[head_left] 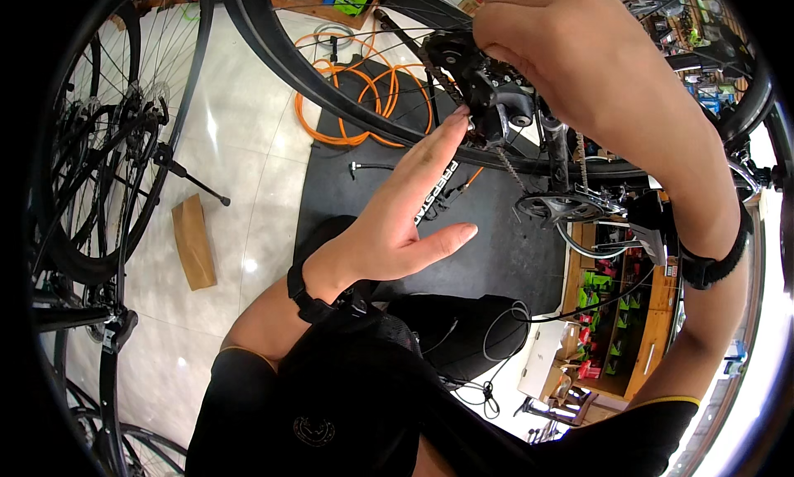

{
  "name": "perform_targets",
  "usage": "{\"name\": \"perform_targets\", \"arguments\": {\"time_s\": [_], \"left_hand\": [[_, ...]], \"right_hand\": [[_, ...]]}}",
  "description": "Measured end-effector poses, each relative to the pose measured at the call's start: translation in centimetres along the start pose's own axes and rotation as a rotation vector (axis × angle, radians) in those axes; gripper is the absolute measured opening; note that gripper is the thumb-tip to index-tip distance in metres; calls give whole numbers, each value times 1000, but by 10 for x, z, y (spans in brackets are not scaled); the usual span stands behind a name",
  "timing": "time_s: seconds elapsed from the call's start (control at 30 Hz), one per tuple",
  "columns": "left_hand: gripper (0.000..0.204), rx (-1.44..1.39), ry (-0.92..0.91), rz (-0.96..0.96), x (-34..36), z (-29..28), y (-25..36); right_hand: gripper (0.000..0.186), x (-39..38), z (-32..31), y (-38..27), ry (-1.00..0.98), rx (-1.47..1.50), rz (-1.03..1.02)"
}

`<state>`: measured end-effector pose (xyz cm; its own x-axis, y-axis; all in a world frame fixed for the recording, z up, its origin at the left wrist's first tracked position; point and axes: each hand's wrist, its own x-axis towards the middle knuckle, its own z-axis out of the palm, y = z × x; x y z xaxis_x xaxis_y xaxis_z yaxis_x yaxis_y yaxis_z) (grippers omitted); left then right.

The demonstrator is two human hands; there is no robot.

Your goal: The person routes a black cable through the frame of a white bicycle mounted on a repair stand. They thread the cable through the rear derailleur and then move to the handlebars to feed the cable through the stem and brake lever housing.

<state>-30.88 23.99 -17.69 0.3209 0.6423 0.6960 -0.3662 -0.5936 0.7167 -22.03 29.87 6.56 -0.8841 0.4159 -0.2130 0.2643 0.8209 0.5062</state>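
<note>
My right hand [550,43] is sitting curled at the rear derailleur [477,86]'s upper right, clamped on what I can't tell; my left hand [397,216] is lying open, fingertips at its lower left. I'm probably adjusting the derailleur between them; next is likely needing steady fingertip pressure.

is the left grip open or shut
Open: the left grip has straight fingers reaching up to the rear derailleur, with the thumb spread clear of them.
</note>
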Motion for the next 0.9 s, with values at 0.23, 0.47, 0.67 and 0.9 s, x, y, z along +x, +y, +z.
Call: {"name": "perform_targets", "arguments": {"time_s": [0.23,0.47,0.67,0.9], "left_hand": [[91,-80,16,-18,-1,5,-1],[90,-87,14,-25,-2,4,1],[89,-84,7,-12,-3,3,2],[88,-82,12,-17,-2,1,3]], "right_hand": [[10,8,3,-2,-9,27,-38],[10,10,3,-1,9,94,-77],[11,11,5,-1,-7,63,-81],[11,15,-1,-1,-144,79,-55]]}}
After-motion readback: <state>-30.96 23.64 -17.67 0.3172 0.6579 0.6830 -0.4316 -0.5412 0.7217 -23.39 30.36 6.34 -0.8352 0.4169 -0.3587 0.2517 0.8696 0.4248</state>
